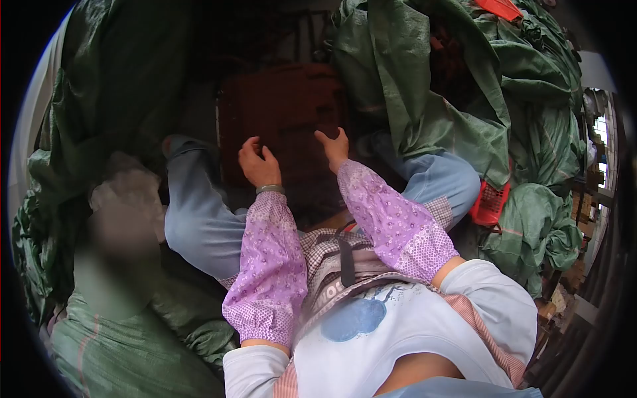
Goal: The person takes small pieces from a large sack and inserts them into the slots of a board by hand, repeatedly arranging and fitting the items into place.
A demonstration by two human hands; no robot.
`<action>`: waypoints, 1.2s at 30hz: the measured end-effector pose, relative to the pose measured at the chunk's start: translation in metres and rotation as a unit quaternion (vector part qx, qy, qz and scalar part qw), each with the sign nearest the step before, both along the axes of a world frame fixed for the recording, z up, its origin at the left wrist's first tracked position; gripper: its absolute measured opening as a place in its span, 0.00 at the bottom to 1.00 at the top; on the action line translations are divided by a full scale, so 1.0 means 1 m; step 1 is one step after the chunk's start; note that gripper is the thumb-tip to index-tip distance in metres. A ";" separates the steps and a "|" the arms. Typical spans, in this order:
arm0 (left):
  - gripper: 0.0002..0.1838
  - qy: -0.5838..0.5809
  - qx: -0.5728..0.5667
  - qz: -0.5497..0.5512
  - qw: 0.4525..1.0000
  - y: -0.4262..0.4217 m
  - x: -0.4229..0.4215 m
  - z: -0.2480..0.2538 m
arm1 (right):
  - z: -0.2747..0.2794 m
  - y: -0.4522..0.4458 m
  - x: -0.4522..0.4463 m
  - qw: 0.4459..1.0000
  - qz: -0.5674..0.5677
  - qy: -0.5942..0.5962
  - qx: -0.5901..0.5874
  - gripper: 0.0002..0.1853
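Observation:
Both hands hang over a dark reddish-brown box-like thing that lies in shadow between the spread knees; its exact kind cannot be made out. My left hand has its thumb apart from loosely bent fingers and nothing visible in it. A band circles that wrist. To its right, my right hand has thumb and fingers parted, also with nothing visible in it. Whether either hand touches the dark surface I cannot tell. Purple flowered sleeve covers reach up both forearms.
Large green woven sacks bulge on the right, and more green sacks crowd the left side. A red plastic basket stands beside the right knee. Another red object rests on the sacks at the upper right.

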State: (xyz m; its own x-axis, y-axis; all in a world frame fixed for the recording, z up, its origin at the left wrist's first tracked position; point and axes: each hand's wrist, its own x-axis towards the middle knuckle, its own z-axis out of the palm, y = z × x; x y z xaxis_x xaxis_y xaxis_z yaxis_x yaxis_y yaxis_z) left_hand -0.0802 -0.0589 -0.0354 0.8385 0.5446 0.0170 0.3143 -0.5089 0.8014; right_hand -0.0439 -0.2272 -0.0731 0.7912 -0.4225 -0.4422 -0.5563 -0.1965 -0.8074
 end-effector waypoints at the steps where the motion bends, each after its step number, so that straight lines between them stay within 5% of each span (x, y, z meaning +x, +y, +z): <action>1: 0.20 0.038 0.015 -0.052 0.998 -0.008 -0.003 0.001 | -0.013 -0.009 -0.003 0.999 -0.028 -0.011 0.030 0.32; 5: 0.24 0.171 0.163 -0.196 0.952 -0.030 -0.019 -0.008 | -0.006 -0.017 0.010 0.992 0.030 -0.041 0.118 0.33; 9: 0.26 0.221 0.265 -0.245 0.906 -0.037 -0.017 -0.016 | -0.007 -0.011 0.022 0.964 0.183 -0.016 -0.191 0.40; 16: 0.18 0.151 0.247 -0.270 0.918 -0.034 -0.015 -0.008 | 0.001 -0.014 0.029 0.959 0.184 0.004 -0.216 0.32; 19: 0.17 0.063 0.211 -0.290 0.931 -0.035 -0.007 -0.011 | 0.000 -0.020 0.017 0.992 0.116 0.022 0.034 0.26; 21: 0.20 0.065 0.199 -0.285 0.936 -0.032 0.003 -0.014 | 0.018 -0.021 0.006 0.987 0.065 0.067 0.130 0.32; 24: 0.19 0.226 0.211 -0.277 0.910 -0.025 0.018 -0.010 | 0.039 -0.016 -0.008 0.964 0.042 0.121 0.234 0.39; 28: 0.22 0.266 0.275 -0.303 0.873 -0.033 0.024 -0.013 | 0.035 0.008 -0.004 0.966 0.186 0.124 0.126 0.39; 31: 0.20 0.253 0.320 -0.330 0.851 -0.034 0.028 -0.011 | -0.007 0.023 -0.007 0.962 0.225 0.045 -0.150 0.38; 36: 0.25 0.131 0.362 -0.352 0.853 -0.029 0.012 -0.026 | 0.018 0.029 -0.010 0.977 0.185 0.060 -0.088 0.31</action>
State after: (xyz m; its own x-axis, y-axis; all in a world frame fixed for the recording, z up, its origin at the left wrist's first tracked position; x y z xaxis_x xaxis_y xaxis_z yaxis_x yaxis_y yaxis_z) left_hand -0.0684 -0.0875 -0.0616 0.9803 -0.1691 -0.1025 -0.1532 -0.9773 0.1465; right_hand -0.0544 -0.1979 -0.0551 0.8507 -0.1952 -0.4881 -0.5101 -0.5313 -0.6765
